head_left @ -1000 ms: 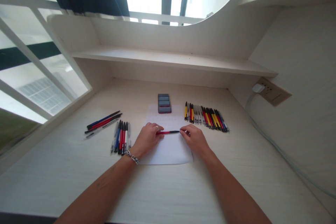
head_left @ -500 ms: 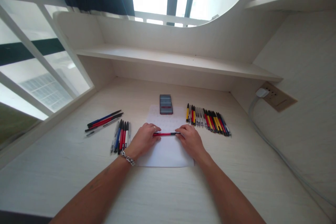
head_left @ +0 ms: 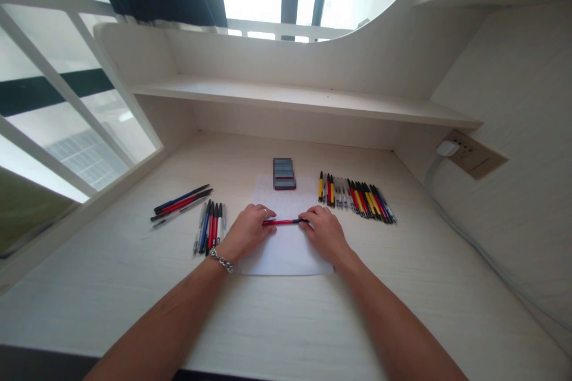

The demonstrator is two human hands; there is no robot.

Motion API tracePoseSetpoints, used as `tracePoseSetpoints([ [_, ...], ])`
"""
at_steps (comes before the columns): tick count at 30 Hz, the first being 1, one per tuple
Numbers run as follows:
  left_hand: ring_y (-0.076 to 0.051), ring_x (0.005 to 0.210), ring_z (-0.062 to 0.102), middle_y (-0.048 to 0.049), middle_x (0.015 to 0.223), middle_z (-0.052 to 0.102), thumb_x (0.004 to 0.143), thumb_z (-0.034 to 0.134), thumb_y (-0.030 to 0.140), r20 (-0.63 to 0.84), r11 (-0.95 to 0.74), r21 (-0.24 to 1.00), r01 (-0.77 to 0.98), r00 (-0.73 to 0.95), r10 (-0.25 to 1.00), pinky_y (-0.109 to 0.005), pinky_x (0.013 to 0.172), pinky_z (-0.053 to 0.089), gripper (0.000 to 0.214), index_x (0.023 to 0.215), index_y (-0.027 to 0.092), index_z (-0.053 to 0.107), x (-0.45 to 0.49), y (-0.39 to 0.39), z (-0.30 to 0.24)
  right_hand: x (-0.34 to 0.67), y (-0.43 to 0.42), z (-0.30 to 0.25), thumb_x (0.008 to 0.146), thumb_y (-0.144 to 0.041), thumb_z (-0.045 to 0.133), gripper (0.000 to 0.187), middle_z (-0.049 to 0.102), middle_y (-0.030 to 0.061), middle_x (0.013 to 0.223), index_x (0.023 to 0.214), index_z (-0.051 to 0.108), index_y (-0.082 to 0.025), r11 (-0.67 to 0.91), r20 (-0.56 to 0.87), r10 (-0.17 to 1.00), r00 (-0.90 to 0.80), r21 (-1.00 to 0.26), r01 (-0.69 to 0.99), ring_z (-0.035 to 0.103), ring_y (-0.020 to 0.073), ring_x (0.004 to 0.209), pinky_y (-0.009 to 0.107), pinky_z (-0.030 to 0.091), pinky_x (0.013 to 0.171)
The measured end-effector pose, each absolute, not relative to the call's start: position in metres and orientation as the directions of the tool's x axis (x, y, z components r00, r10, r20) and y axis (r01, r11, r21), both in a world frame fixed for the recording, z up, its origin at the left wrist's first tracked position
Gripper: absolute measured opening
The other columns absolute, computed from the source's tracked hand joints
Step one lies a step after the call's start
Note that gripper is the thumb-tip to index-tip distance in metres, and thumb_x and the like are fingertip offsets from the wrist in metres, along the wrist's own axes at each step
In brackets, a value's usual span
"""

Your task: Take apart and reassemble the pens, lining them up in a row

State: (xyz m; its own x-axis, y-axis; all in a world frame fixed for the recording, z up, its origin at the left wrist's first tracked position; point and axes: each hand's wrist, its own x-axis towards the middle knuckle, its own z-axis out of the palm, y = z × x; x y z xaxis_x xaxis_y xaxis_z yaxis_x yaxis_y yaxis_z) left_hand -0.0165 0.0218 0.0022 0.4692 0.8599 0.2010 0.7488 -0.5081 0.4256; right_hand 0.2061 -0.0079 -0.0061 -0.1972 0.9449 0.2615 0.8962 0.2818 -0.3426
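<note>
A red pen with black ends lies level across a white sheet of paper. My left hand pinches its left end; a ring and a chain bracelet show on that hand and wrist. At the pen's other end, my right hand has its fingers closed on the black part. Left of my left hand is an upright row of pens in clear, blue, red and white. Beyond the paper's top edge sits a small dark rectangular object, its face blurred out.
A slanted group of pens lies at the left. A long row of yellow, red, clear and black pens lies at the right. A shelf spans the back. A white plug and cable hang from the right wall socket.
Both hands keep their hold on the red pen at the same place over the paper. The whole view has shifted slightly as the head moved.
</note>
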Motion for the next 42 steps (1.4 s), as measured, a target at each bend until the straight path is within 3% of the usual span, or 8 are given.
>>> tracePoseSetpoints([
  [7, -0.022, 0.096, 0.055, -0.0066, 0.1, 0.066, 0.078, 0.061, 0.032, 0.193, -0.51, 0.415, 0.754, 0.475, 0.859, -0.033, 0.087, 0.042, 0.028, 0.103, 0.021, 0.067, -0.013, 0.018, 0.006, 0.203, -0.009, -0.003, 0.085, -0.028, 0.055, 0.014, 0.062, 0.0038, 0.098, 0.092, 0.066, -0.026, 0.261, 0.266, 0.949, -0.168, -0.364, 0.894, 0.051, 0.0199, 0.093, 0.031, 0.036, 0.078],
  [12, -0.021, 0.091, 0.055, -0.0056, 0.097, 0.067, 0.09, 0.044, 0.037, 0.221, -0.553, 0.368, 0.748, 0.507, 0.833, -0.034, 0.083, 0.04, 0.028, 0.1, 0.025, 0.067, -0.008, 0.014, 0.011, 0.2, -0.014, 0.005, 0.085, -0.024, 0.054, 0.013, 0.067, 0.0037, 0.089, 0.09, 0.066, -0.023, 0.307, 0.301, 0.936, -0.18, -0.459, 0.834, 0.055, 0.0195, 0.087, 0.033, 0.037, 0.08],
  [16, -0.018, 0.081, 0.058, -0.0045, 0.086, 0.066, 0.09, 0.046, 0.032, 0.21, -0.554, 0.427, 0.714, 0.518, 0.829, -0.03, 0.077, 0.042, 0.023, 0.096, 0.023, 0.066, -0.008, 0.012, 0.013, 0.2, -0.013, 0.008, 0.082, -0.025, 0.057, 0.012, 0.066, 0.0033, 0.09, 0.091, 0.064, -0.021, 0.297, 0.278, 0.951, -0.132, -0.72, 0.628, 0.057, 0.0172, 0.083, 0.029, 0.041, 0.075],
  [19, -0.017, 0.079, 0.058, -0.004, 0.088, 0.064, 0.087, 0.051, 0.029, 0.261, -0.542, 0.507, 0.67, 0.48, 0.838, -0.027, 0.073, 0.044, 0.016, 0.093, 0.021, 0.063, -0.008, 0.01, 0.015, 0.203, -0.009, 0.007, 0.081, -0.035, 0.057, 0.023, 0.065, 0.0019, 0.079, 0.096, 0.062, -0.019, 0.157, 0.12, 0.986, -0.115, -0.904, 0.397, 0.056, 0.0137, 0.067, 0.025, 0.042, 0.06],
  [27, -0.017, 0.08, 0.059, -0.0036, 0.084, 0.064, 0.087, 0.051, 0.025, 0.301, -0.532, 0.533, 0.658, 0.44, 0.846, -0.027, 0.073, 0.044, 0.013, 0.089, 0.02, 0.062, -0.006, 0.006, 0.014, 0.2, -0.008, -0.003, 0.08, -0.045, 0.055, 0.03, 0.063, 0.002, 0.063, 0.072, 0.059, -0.016, -0.063, -0.075, 0.991, -0.114, -0.993, 0.101, 0.047, 0.0094, 0.047, 0.021, 0.032, 0.044],
  [37, -0.017, 0.072, 0.061, -0.0027, 0.08, 0.067, 0.09, 0.043, 0.033, 0.176, -0.498, 0.559, 0.663, 0.493, 0.852, -0.025, 0.066, 0.043, 0.023, 0.091, 0.022, 0.063, -0.008, 0.003, 0.024, 0.2, -0.016, 0.008, 0.071, -0.03, 0.066, 0.024, 0.067, 0.0037, 0.08, 0.092, 0.065, -0.019, 0.124, 0.113, 0.992, -0.06, -0.967, 0.223, 0.06, 0.0153, 0.071, 0.027, 0.046, 0.066],
  [40, -0.017, 0.077, 0.061, -0.0036, 0.083, 0.068, 0.088, 0.047, 0.032, 0.209, -0.504, 0.569, 0.65, 0.479, 0.853, -0.026, 0.071, 0.044, 0.02, 0.091, 0.021, 0.063, -0.008, 0.002, 0.024, 0.203, -0.016, 0.009, 0.072, -0.037, 0.066, 0.036, 0.067, 0.0038, 0.083, 0.102, 0.061, -0.019, 0.056, 0.05, 0.998, -0.035, -0.974, 0.22, 0.058, 0.0136, 0.064, 0.026, 0.045, 0.059],
  [42, -0.018, 0.079, 0.06, -0.0041, 0.084, 0.067, 0.087, 0.048, 0.032, 0.227, -0.506, 0.565, 0.652, 0.467, 0.855, -0.026, 0.073, 0.044, 0.019, 0.091, 0.021, 0.064, -0.008, 0.002, 0.023, 0.203, -0.016, 0.008, 0.08, -0.043, 0.056, 0.03, 0.063, 0.0017, 0.067, 0.091, 0.064, -0.017, 0.025, 0.018, 0.999, -0.029, -0.962, 0.271, 0.052, 0.0114, 0.053, 0.024, 0.04, 0.051],
])
